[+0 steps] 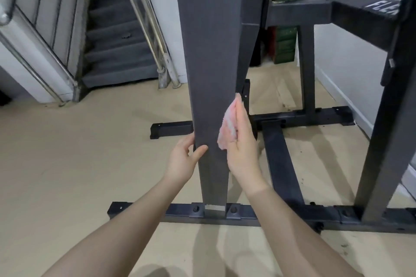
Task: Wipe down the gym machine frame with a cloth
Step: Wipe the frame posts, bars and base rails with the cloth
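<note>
On the beige gym floor (67,164), our right hand (242,148) presses a pink cloth (227,128) flat-fingered against the upright post's (211,63) right edge, which runs vertically; our left hand (183,159) apparently pinches its left edge.

Pink cloth (227,127) pressed flat against the dark grey upright frame post (211,51).

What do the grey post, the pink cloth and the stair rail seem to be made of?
Post: probably painted or powder-coated steel; matte dark grey, flat faces, sharp edges, bolted base.
Cloth: soft fuzzy fabric, maybe microfibre or terry; it folds under the right hand.
Rail: shiny silver tube, likely stainless steel.
</note>
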Demonstrator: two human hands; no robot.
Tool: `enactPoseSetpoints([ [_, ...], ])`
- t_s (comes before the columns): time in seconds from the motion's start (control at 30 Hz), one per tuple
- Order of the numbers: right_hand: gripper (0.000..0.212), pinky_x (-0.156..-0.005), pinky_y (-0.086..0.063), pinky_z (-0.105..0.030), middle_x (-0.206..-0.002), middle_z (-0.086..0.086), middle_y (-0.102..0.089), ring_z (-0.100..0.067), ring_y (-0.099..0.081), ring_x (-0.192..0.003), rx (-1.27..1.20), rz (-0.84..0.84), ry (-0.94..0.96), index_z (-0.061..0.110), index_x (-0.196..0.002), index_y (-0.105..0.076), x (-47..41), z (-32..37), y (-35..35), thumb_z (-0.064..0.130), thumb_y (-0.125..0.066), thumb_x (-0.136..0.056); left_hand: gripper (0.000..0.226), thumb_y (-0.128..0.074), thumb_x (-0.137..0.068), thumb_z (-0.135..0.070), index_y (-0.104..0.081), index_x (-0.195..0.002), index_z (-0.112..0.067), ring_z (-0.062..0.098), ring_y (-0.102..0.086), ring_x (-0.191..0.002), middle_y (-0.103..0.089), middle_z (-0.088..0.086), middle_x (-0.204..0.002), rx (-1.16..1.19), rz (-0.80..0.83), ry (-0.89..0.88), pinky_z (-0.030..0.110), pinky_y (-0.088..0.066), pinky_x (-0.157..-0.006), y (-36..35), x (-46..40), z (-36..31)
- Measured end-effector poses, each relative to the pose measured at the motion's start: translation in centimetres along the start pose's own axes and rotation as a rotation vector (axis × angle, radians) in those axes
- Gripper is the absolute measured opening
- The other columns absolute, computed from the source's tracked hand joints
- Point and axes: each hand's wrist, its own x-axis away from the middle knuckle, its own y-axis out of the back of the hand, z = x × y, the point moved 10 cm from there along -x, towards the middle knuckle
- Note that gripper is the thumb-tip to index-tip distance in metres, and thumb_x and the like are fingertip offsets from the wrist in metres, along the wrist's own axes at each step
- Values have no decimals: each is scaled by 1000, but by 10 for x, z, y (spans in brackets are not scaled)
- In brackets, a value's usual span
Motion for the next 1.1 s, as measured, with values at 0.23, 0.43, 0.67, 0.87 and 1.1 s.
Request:
enactPoseSetpoints([
  [0.23,36,-79,-56,-44,-73,11,-55,-21,-60,-70,60,-90,-286,31,-119,-47,27,-73,5,10,-48,-90,57,-57,-91,-3,-45,-138,-32,-2,-65,-95,-58,-28,-116,145,25,80,9,-48,-78,-4,11,3],
  [0.43,74,-90,-46,-52,-70,-8,-55,-24,-49,-62,-167,-65,-152,29,-148,-25,42,-112,-7,-6,-50,-89,53,-50,-93,3,-44,-140,-22,1,-65,-98,-59,-15,-128,198,-58,-3,10,-46,-82,-12,10,15],
  [0.67,72,-112,-33,-50,-144,-2,-46,-19,-44,-133,-168,-40,-579,24,-141,-35,124,-262,-16,14,-62,-76,55,-66,-82,-8,-49,-132,-22,8,-56,-118,-56,-12,-132,383,-70,64,18,-47,-89,-14,16,59],
  [0.87,61,-95,-49,-30,-125,-3,-63,-14,-63,-105,-139,9,-841,31,-120,-44,157,-324,-23,-9,-64,-80,66,-66,-87,-14,-35,-142,-35,7,-37,-133,-43,-22,-141,149,153,287,33,-34,-109,-55,44,140],
  [1.1,67,-93,-51,-43,-98,7,-71,-17,-67,-84,-94,-14,-566,23,-137,-39,111,-235,-11,-11,-56,-82,38,-52,-94,-4,-54,-128,-21,0,-59,-108,-65,-17,-116,266,54,280,14,-48,-76,-62,42,142],
])
